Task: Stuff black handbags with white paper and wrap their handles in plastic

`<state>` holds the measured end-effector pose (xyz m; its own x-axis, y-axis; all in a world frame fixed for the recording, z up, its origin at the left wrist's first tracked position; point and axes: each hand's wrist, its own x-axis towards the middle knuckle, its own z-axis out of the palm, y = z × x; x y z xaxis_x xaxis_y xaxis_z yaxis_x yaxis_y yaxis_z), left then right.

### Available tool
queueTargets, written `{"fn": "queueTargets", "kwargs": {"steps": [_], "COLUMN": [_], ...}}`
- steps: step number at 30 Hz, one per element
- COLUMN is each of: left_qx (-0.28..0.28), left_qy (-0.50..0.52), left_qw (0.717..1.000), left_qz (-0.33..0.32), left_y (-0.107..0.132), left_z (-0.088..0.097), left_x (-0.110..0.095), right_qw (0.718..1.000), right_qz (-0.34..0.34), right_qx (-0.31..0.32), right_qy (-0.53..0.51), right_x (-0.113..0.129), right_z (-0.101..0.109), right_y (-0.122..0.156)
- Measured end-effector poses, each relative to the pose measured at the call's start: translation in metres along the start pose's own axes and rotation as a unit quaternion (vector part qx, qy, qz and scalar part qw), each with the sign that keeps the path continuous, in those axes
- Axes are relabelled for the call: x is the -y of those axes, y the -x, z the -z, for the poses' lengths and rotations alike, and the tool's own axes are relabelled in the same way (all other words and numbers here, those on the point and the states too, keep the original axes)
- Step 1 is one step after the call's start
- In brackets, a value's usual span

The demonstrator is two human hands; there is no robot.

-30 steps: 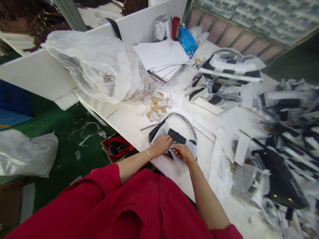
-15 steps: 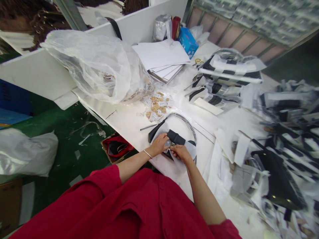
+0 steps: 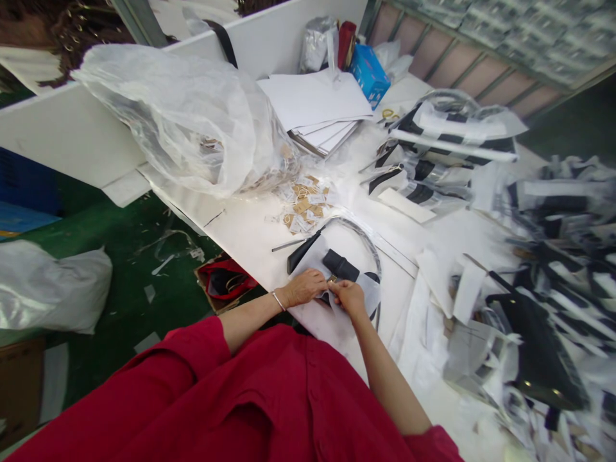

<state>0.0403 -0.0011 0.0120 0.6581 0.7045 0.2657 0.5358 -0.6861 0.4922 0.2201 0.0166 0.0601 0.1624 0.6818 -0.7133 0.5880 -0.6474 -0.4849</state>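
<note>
A black bag wrapped in white paper lies on the white table just in front of me. My left hand rests on the paper at the bag's near edge with fingers curled down. My right hand pinches a small gold metal fitting on the bag; both hands meet there. A thin dark strap loops round behind the bag.
A big clear plastic bag fills the table's left. Small tan tags lie scattered behind the bag, a stack of white paper farther back. Wrapped black bags pile up at right. A red bag sits on the green floor.
Both hands have drawn slightly nearer to me and closed together on the gold fitting. The camera view has shifted a little.
</note>
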Motion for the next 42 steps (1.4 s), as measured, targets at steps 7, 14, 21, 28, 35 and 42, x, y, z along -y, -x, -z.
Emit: {"fn": "queueTargets", "kwargs": {"steps": [7, 14, 21, 28, 35, 42], "left_qx": [-0.021, -0.003, 0.001, -0.021, -0.009, 0.018], "left_qy": [0.016, 0.015, -0.002, -0.021, -0.060, -0.019], "left_qw": [1.000, 1.000, 1.000, 0.999, 0.996, 0.997], "left_qz": [-0.005, -0.009, 0.011, 0.026, 0.058, 0.070], "left_y": [0.003, 0.002, 0.003, 0.000, -0.006, -0.008], "left_z": [0.002, 0.004, 0.002, -0.001, -0.003, -0.003], "left_x": [-0.006, -0.008, -0.013, -0.020, -0.027, -0.023], "right_qw": [0.996, 0.998, 0.996, 0.995, 0.998, 0.998], "right_qz": [0.075, -0.006, -0.007, -0.020, -0.013, 0.047], "right_qx": [-0.034, 0.023, 0.046, 0.038, 0.022, -0.005], "right_qy": [-0.041, -0.052, -0.082, -0.087, -0.055, -0.044], "right_x": [-0.015, -0.007, -0.007, -0.004, 0.004, 0.009], "right_z": [-0.002, 0.004, 0.008, 0.006, 0.006, 0.002], "right_y": [0.008, -0.007, -0.007, -0.016, -0.016, 0.001]}}
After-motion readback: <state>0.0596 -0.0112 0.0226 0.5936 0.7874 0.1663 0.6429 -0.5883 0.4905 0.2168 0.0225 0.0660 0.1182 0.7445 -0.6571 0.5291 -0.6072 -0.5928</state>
